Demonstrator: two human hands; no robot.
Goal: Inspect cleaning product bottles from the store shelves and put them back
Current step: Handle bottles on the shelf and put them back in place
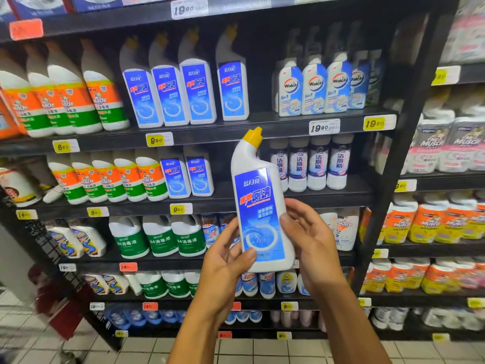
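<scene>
I hold a white toilet-cleaner bottle [258, 203] upright in front of the shelves, its blue label facing me and its yellow angled cap at the top. My left hand [225, 261] grips its lower left side, thumb across the label's bottom. My right hand [309, 237] grips its right side with curled fingers. Several matching blue-label bottles [189, 93] stand on the upper shelf, with a gap to the right of them, and two more [187, 177] on the shelf below.
Black shelving [262, 127] holds orange Mr Muscle bottles [65, 98] at left, Walch bottles [315, 88] at right and green-label jugs [160, 237] lower down. A second rack [446, 227] stands to the right. A red trolley [52, 298] sits on the tiled floor at lower left.
</scene>
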